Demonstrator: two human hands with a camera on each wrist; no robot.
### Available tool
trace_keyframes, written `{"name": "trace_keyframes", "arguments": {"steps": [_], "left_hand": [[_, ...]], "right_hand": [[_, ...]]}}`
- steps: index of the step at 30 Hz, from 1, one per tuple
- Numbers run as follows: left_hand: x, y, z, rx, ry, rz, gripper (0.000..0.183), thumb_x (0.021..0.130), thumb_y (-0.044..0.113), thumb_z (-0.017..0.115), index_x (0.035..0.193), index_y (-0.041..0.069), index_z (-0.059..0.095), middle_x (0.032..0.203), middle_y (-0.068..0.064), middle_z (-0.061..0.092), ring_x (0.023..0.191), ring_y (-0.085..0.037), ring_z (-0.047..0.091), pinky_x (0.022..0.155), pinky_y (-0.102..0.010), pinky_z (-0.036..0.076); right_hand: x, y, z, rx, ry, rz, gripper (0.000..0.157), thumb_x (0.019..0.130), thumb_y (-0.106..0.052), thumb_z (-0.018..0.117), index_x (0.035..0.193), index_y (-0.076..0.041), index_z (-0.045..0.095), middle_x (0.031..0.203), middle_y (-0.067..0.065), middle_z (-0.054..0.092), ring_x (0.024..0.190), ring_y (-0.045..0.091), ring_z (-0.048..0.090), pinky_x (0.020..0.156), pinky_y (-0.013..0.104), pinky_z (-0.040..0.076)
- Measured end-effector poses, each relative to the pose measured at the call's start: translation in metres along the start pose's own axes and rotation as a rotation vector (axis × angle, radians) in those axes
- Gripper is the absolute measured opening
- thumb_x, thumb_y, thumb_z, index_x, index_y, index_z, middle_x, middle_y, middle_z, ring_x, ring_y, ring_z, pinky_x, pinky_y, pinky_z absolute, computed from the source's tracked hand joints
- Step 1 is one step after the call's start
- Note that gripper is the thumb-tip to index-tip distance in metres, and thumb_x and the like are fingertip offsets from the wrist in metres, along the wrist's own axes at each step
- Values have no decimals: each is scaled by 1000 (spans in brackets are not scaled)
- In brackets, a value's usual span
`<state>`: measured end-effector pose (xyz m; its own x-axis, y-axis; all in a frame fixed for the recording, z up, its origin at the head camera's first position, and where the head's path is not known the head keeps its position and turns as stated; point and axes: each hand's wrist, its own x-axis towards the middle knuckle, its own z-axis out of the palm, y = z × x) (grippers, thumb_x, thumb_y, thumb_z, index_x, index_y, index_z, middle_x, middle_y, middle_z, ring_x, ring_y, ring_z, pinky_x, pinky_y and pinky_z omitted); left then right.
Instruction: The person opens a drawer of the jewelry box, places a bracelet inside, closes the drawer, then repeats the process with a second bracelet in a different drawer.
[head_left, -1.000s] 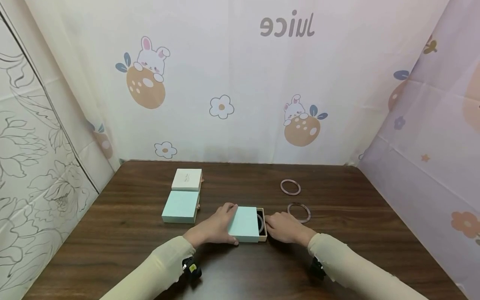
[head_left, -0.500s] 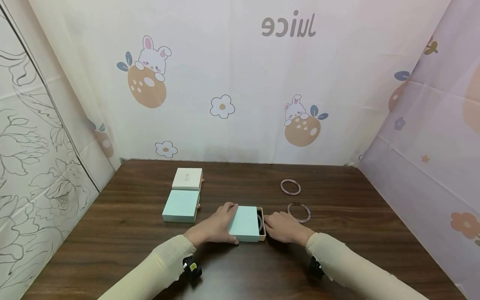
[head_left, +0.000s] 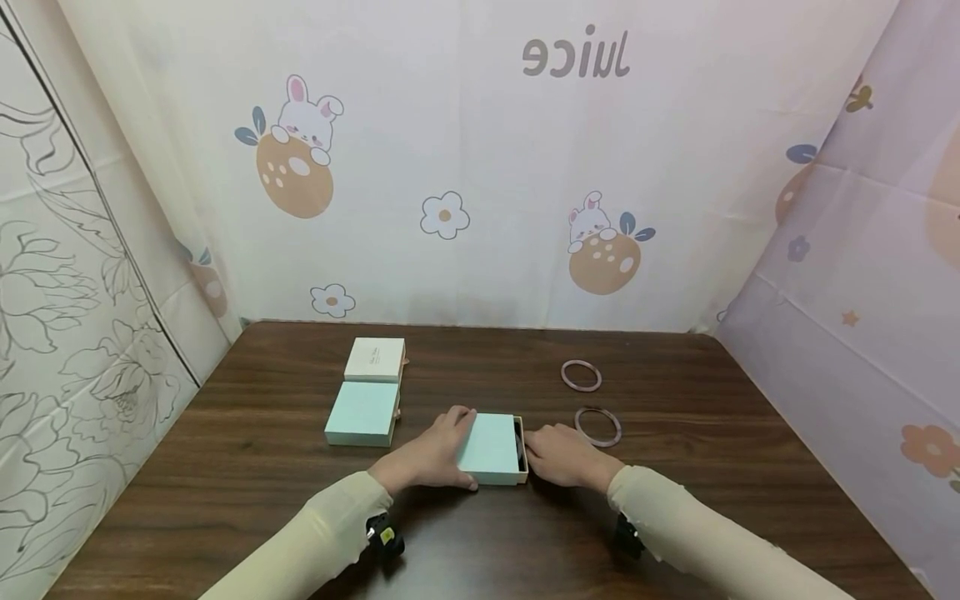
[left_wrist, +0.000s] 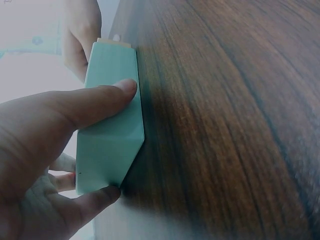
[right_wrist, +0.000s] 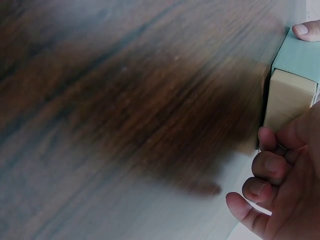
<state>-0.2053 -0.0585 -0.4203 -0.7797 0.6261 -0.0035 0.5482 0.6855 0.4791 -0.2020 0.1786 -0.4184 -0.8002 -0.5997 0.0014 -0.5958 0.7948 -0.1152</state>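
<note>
A mint-green jewelry box point(head_left: 487, 450) lies on the table in the head view, its cream drawer point(right_wrist: 290, 97) sticking out a narrow strip on the right. Dark lining shows in the gap; most of the drawer is hidden in the sleeve. My left hand point(head_left: 431, 454) grips the sleeve's left end, the thumb point(left_wrist: 107, 102) on its near side and other fingers round the far side and end. Fingers curled, my right hand point(head_left: 566, 454) presses against the drawer's outer end. Just beyond that hand lies a pinkish bangle point(head_left: 618, 427), and farther back a second bangle point(head_left: 581, 389).
Back left, another mint-green box point(head_left: 362, 412) sits closed in front of a white box point(head_left: 375, 358) with small print on its lid. Small ribbon tabs show at their right sides. A printed curtain point(head_left: 487, 275) hangs behind the dark wooden table point(head_left: 480, 550).
The drawer has slid left, deeper into the sleeve, and the bangle seen in it a second ago is now mostly covered. My right hand moved slightly left; my left hand stayed put.
</note>
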Motion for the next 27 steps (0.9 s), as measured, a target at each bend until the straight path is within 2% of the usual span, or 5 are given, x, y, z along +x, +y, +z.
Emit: {"name": "trace_keyframes", "arguments": {"steps": [11, 23, 27], "left_hand": [[-1, -1, 1, -6, 2, -5, 102, 72, 34, 84, 147, -5, 26, 143, -18, 31, 125, -29, 37, 94, -41, 43], [0, -1, 4, 8, 10, 2, 102, 72, 35, 84, 146, -5, 28, 142, -18, 33, 123, -29, 39, 93, -40, 43], [0, -1, 3, 8, 13, 4, 102, 71, 35, 85, 146, -6, 28, 142, -18, 33, 123, -29, 39, 93, -40, 43]], "right_hand": [[3, -1, 3, 23, -3, -32, 23, 96, -11, 48, 73, -14, 55, 58, -7, 45, 53, 8, 46, 54, 33, 42], [9, -4, 7, 68, -39, 24, 20, 97, -15, 48, 93, -9, 66, 61, -7, 51, 55, 7, 48, 53, 32, 43], [10, -4, 7, 60, -37, 15, 20, 97, -14, 48, 93, -8, 67, 60, -6, 51, 55, 7, 49, 55, 32, 44]]}}
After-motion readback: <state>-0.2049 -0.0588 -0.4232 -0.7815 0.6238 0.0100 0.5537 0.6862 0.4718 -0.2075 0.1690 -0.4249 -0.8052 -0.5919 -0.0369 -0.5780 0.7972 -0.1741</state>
